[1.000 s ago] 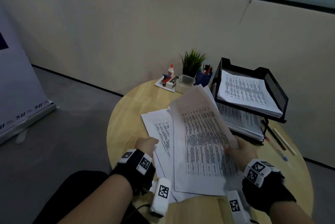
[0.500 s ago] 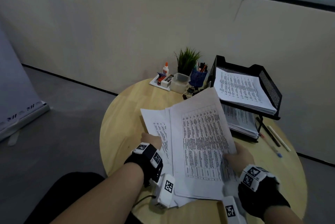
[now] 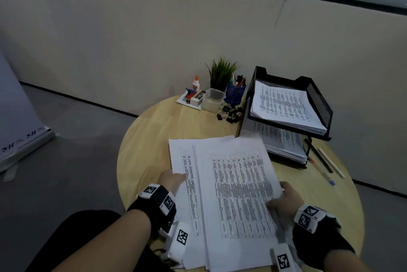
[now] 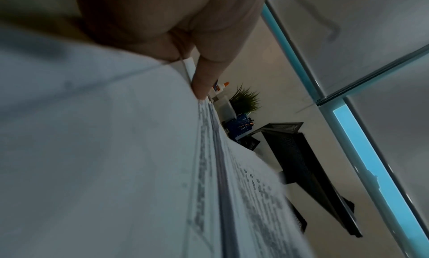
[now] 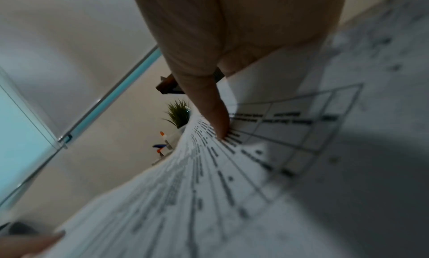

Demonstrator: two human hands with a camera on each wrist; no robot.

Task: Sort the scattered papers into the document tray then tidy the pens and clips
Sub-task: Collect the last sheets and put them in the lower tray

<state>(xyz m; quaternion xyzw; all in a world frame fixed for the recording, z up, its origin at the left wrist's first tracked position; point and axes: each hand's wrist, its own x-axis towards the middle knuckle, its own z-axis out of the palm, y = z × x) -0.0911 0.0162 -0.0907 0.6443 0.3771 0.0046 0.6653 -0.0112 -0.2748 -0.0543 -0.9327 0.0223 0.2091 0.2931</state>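
A loose stack of printed papers lies over the near part of the round wooden table. My left hand holds the stack's left edge, thumb on top. My right hand grips the right edge, its thumb pressing on the top printed sheet. The black two-tier mesh document tray stands at the far right with paper in both tiers. Black binder clips lie in a heap left of the tray. Pens lie right of the tray.
At the table's back stand a blue pen cup, a clear plastic box, a small potted plant, and a white dish with a glue bottle and small items. A beige wall runs close behind. Grey floor lies to the left.
The raised top sheets have come down flat onto the stack. Both hands have stayed on its edges, and the binder clips behind it have come into view.
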